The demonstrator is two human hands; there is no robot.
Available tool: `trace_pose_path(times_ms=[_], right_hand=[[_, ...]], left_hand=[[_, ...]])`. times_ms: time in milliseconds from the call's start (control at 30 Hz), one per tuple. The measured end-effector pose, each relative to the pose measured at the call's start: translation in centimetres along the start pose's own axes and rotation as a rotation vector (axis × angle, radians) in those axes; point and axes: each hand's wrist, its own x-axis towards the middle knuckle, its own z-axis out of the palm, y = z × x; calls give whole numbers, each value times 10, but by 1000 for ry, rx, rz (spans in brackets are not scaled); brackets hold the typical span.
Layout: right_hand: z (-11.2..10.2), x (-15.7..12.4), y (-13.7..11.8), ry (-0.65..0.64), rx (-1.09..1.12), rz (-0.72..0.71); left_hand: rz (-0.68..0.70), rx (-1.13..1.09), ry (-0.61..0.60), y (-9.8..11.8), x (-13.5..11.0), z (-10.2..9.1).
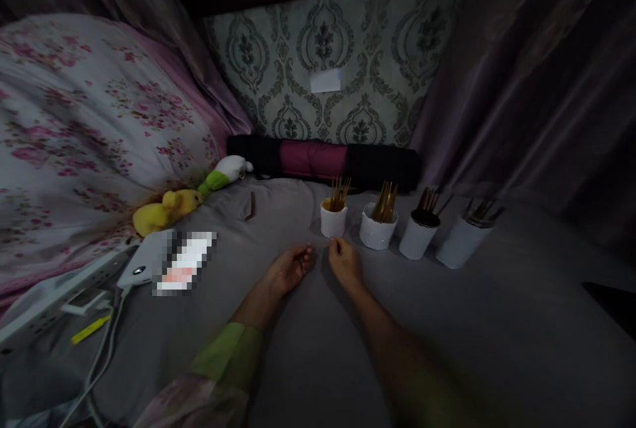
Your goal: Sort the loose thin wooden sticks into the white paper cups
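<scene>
My left hand (292,270) is over the grey bedsheet (308,348), palm turned inward. Its fingers are curled, thumb near the index finger; anything in them is too small to make out. My right hand (346,264) faces it a short gap away, fingers closed in a pinch whose contents are hidden. Just beyond the right fingertips stands a white cup (332,221) holding thin golden sticks (340,191). To its right come a wider white cup (378,232) with more golden sticks, a white cup (418,241) with dark sticks, and a tilted-looking white cup (462,246) with dark sticks.
A black and maroon roll (318,160) lies along the wall. On the left are a yellow plush toy (161,213), a green and white one (226,173), a white power bank (146,259), a power strip (54,305) and a yellow marker (90,329). A small brown object (251,206) lies behind my left hand.
</scene>
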Motion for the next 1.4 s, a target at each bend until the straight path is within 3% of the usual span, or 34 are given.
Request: trace_pose_path(times_ms=[333,933,1400], right_hand=[[1,0,1,-1,29,-1],[1,0,1,5,40,-7],[0,-1,0,12,12,-2]], left_hand=[[-77,120,39,17,11,-3],[65,534,313,74,48,-30],[73,821,458,98,71,-45]])
